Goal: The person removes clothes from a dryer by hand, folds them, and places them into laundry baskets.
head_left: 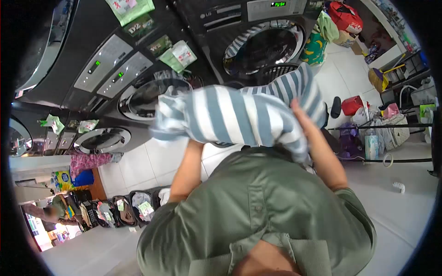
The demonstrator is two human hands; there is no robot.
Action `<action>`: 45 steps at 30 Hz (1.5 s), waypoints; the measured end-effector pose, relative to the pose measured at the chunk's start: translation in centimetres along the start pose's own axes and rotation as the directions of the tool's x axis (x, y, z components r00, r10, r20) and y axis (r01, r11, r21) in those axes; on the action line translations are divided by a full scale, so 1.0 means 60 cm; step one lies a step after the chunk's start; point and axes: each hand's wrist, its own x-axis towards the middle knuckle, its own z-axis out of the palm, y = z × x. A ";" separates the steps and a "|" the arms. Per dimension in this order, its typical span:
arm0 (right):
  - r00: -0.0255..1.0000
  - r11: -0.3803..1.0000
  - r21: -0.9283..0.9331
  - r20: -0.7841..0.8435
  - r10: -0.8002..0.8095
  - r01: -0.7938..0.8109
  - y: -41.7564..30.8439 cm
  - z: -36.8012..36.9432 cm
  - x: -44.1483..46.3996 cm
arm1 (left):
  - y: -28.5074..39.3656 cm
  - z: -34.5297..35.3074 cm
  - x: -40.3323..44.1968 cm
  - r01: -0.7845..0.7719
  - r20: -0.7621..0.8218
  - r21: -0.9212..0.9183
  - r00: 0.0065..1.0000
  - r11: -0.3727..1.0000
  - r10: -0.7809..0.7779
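Observation:
A large cloth with blue-grey and white stripes (225, 115) hangs bunched in the air before my chest, blurred by motion. My right hand (298, 112) grips its right part; the fingers are partly covered by the folds. Of my left arm, the forearm (186, 170) shows, while the hand is hidden behind the cloth, whose bunched left end is held up there. Behind it, more of the same striped fabric rises toward a dark basket (276, 70). Similar stripes show at the round door (262, 48) of a black washing machine.
Black machines with lit panels (113, 76) line the left and front. Green bags with paper labels (179, 55) lie on them. Several baskets of laundry (142, 204) stand at lower left. A red bag (344, 17), a dark slipper (336, 106) and a loaded rack (382, 126) are at right.

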 end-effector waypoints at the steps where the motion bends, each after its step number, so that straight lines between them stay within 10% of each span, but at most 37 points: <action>1: 0.943 0.943 0.262 0.313 0.115 -0.202 0.020 0.048 -0.012 | -0.038 -0.013 0.012 0.089 -0.077 0.066 0.993 0.994 -0.084; 3: 0.856 0.925 0.250 0.501 0.130 -0.287 0.096 0.080 0.044 | -0.050 -0.022 0.027 0.101 -0.134 0.142 0.988 0.985 -0.082; 6: 0.946 0.993 0.104 0.325 0.011 -0.047 0.023 0.072 0.039 | 0.029 -0.031 0.049 -0.017 -0.197 0.261 0.978 0.965 0.071; 7: 0.953 0.925 0.380 0.281 -0.117 0.001 -0.011 0.057 0.028 | 0.071 -0.030 0.052 -0.073 -0.203 0.299 0.969 0.952 0.138; 11: 0.516 0.450 0.864 0.285 -0.808 0.227 -0.151 0.059 -0.038 | 0.242 0.006 0.053 -0.327 -0.148 0.401 0.899 0.856 0.413; 13: 0.687 0.483 0.663 -0.067 -0.723 0.573 -0.223 0.087 -0.016 | 0.307 0.041 0.062 -0.443 -0.097 0.432 0.843 0.786 0.528; 18: 0.505 0.561 0.611 0.286 -0.815 0.559 -0.414 0.038 -0.024 | 0.352 0.135 0.079 -0.755 0.407 0.271 0.652 0.597 0.640; 20: 0.495 0.522 0.710 0.276 -0.824 0.473 -0.433 0.097 -0.070 | 0.308 0.167 0.076 0.138 0.819 -0.211 0.565 0.968 0.098; 22: 0.433 0.607 0.618 0.428 -0.793 0.500 -0.460 0.087 -0.080 | 0.306 0.185 0.060 0.016 0.753 -0.097 0.655 0.995 0.063; 24: 0.602 0.629 0.525 0.250 -0.758 0.574 -0.489 0.078 -0.104 | 0.360 0.191 0.043 -0.243 0.633 -0.257 0.689 0.936 0.353; 26: 0.377 0.611 0.509 0.492 -0.785 0.606 -0.500 0.055 -0.110 | 0.380 0.211 0.015 -0.117 0.677 -0.404 0.629 0.907 0.383; 27: 0.486 0.614 0.397 0.382 -0.786 0.682 -0.501 0.053 -0.098 | 0.357 0.228 0.021 -0.631 0.256 -0.085 0.734 0.771 0.629; 30: 0.716 0.745 0.108 0.216 -0.663 0.658 -0.535 0.009 -0.042 | 0.364 0.253 0.017 -0.624 0.124 0.134 0.781 0.770 0.612; 31: 0.727 0.760 0.219 0.222 -0.649 0.612 -0.537 -0.001 -0.062 | 0.422 0.204 0.025 -0.224 0.652 0.044 0.745 0.974 0.142; 32: 0.742 0.768 0.325 0.228 -0.630 0.552 -0.538 -0.009 -0.086 | 0.395 0.260 -0.009 -0.493 -0.017 0.149 0.866 0.857 0.500; 36: 0.719 0.746 0.077 0.217 -0.660 0.662 -0.524 -0.092 -0.068 | 0.446 0.184 -0.059 -0.400 0.017 0.332 0.908 0.854 0.418; 38: 0.759 0.582 -0.526 0.211 -0.616 0.620 -0.499 -0.156 -0.104 | 0.467 0.124 -0.101 -0.437 -0.038 0.494 0.853 0.752 0.521; 40: 0.740 0.374 -0.736 0.250 -0.624 0.564 -0.471 -0.189 -0.167 | 0.475 0.092 -0.168 -0.436 0.033 0.646 0.836 0.626 0.548; 43: 0.438 0.424 -0.130 0.420 -0.795 0.896 -0.449 -0.198 -0.187 | 0.489 0.086 -0.202 -0.535 0.099 0.704 0.724 0.466 0.683; 44: 0.502 0.506 -0.071 0.298 -0.812 0.860 -0.459 -0.208 -0.130 | 0.472 0.120 -0.182 -0.621 0.368 0.390 0.782 0.680 0.503; 45: 0.558 0.567 0.011 0.168 -0.813 0.823 -0.470 -0.218 -0.073 | 0.487 0.119 -0.134 -0.607 -0.067 0.493 0.688 0.623 0.723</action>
